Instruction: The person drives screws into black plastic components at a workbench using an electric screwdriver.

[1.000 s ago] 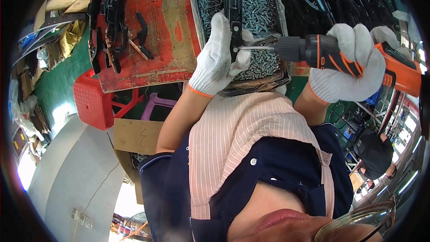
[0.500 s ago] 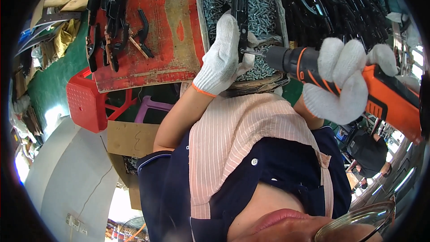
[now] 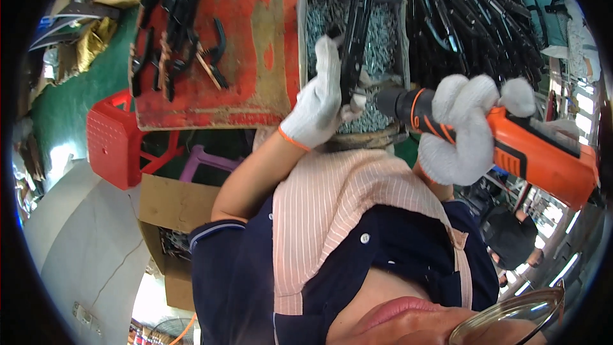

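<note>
My left hand (image 3: 317, 103), in a white knit glove with an orange cuff, grips a long narrow black metal part (image 3: 359, 29). The part leans slightly to the right above a box (image 3: 407, 45) full of small silvery screws (image 3: 385, 29). In my right hand (image 3: 461, 129), also gloved, is an orange and black power screwdriver (image 3: 543, 158), its fingers wrapped round the body. The tool's nose points left at the part's lower end, close to my left fingers. Whether the bit touches the part cannot be made out.
The worn red tabletop (image 3: 249, 57) bears several black parts (image 3: 182, 0) on the left and a large pile of black parts (image 3: 466, 19) on the right. Below it stand a red stool (image 3: 110, 144), a purple stool (image 3: 207, 161) and an open cardboard box (image 3: 172, 204).
The black part has tilted, its far end swinging right. The power screwdriver and my right hand have shifted left. The whole view has moved a little too.
</note>
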`<state>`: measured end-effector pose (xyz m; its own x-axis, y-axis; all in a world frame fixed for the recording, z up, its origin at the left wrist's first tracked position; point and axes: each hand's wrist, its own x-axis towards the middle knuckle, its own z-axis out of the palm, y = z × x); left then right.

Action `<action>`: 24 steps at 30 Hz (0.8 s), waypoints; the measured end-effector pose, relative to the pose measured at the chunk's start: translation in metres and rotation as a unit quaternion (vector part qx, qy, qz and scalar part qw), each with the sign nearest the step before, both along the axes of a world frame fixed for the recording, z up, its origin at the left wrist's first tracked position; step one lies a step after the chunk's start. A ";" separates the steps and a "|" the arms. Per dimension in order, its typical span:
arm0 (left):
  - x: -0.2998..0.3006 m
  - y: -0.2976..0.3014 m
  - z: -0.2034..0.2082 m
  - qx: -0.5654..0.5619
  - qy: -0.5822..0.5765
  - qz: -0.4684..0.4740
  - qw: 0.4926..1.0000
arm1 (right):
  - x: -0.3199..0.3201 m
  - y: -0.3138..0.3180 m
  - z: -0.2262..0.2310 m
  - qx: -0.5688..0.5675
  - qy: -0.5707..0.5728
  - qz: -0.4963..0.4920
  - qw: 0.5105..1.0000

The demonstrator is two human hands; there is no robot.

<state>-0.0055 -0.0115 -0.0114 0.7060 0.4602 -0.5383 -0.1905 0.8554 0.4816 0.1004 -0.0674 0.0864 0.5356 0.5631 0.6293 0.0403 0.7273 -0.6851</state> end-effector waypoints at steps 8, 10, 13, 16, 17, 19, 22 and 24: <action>-0.025 -0.001 0.035 0.028 0.020 0.000 0.999 | 0.048 -0.020 0.036 0.073 0.130 0.167 0.975; -0.048 0.003 0.046 0.057 0.068 0.042 0.995 | 0.065 -0.028 0.041 0.091 0.183 0.235 0.950; -0.080 0.015 0.027 0.176 0.187 0.061 0.964 | 0.054 -0.008 0.033 -0.174 0.165 0.122 0.963; -0.102 0.008 -0.004 0.280 0.274 0.038 0.919 | 0.030 0.025 0.002 -0.408 -0.003 0.052 0.912; -0.104 0.005 -0.007 0.339 0.322 0.004 0.884 | 0.043 0.031 -0.019 -0.443 -0.068 0.100 0.888; -0.104 0.008 -0.008 0.457 0.374 -0.122 0.798 | 0.047 0.040 -0.041 -0.483 -0.100 0.106 0.863; -0.112 0.021 0.011 0.479 0.367 -0.230 0.764 | 0.067 0.047 -0.073 -0.437 -0.315 0.001 0.843; -0.126 0.036 -0.004 0.613 0.404 -0.006 0.679 | 0.071 0.054 -0.073 -0.324 -0.539 -0.137 0.766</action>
